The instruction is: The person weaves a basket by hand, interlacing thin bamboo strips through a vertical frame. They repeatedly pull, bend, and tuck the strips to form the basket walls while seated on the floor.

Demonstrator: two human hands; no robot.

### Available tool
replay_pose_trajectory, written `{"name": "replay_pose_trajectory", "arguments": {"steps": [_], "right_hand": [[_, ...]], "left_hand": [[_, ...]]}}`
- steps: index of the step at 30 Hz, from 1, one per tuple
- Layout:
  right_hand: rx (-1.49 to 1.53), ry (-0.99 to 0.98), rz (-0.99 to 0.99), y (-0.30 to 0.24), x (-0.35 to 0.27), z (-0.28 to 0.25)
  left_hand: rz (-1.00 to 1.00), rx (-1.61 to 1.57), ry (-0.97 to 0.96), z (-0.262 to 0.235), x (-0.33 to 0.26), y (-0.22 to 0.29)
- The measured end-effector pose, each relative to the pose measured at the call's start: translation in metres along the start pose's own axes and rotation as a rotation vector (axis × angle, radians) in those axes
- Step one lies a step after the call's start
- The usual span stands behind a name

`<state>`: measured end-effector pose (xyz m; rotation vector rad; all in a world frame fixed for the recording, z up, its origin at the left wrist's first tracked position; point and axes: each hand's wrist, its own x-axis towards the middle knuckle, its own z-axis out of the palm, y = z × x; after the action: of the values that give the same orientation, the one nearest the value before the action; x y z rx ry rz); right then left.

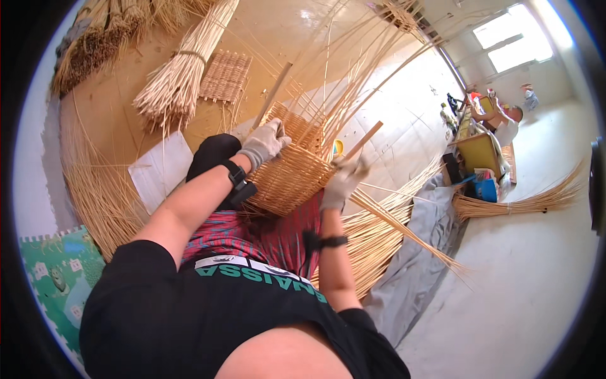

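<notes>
A half-woven wicker basket (287, 180) rests on my lap, tilted, with long loose reeds (360, 82) fanning up from its far side. My left hand (265, 142), in a pale work glove, is closed over its left rim beside a flat wooden stick (273, 91). At the right corner of the rim is my right hand (344, 183), gloved too and smeared by motion; its fingers cannot be made out clearly. A second wooden stick (365, 140) juts up next to that hand.
Loose reeds (372, 246) lie on a grey cloth (416, 246) at right. Beyond are a tied reed bundle (524, 205), a blue container (485, 189) and a seated person (505, 126). At upper left are another bundle (183, 76) and a small woven panel (225, 77).
</notes>
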<state>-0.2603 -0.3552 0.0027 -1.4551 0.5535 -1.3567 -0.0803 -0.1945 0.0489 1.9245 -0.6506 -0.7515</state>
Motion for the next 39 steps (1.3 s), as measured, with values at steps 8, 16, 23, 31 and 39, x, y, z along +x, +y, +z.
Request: {"name": "replay_pose_trajectory", "arguments": {"steps": [8, 16, 23, 31, 39], "right_hand": [[0.025, -0.164, 0.287, -0.072, -0.033, 0.022], [0.003, 0.253, 0.467, -0.068, -0.003, -0.092], [-0.826, -0.304, -0.393, -0.106, 0.1, 0.007], [-0.285, -0.029, 0.077, -0.123, 0.041, 0.046], [0.102, -0.285, 1.565, 0.067, -0.199, -0.001]], "left_hand": [[-0.082, 0.439, 0.224, -0.004, 0.025, 0.044], [0.521, 0.178, 0.163, 0.029, 0.005, 0.048], [-0.032, -0.094, -0.349, 0.081, -0.005, 0.049], [0.026, -0.022, -0.254, 0.082, 0.012, 0.026], [0.445, -0.332, 0.225, 0.023, -0.001, 0.011]]}}
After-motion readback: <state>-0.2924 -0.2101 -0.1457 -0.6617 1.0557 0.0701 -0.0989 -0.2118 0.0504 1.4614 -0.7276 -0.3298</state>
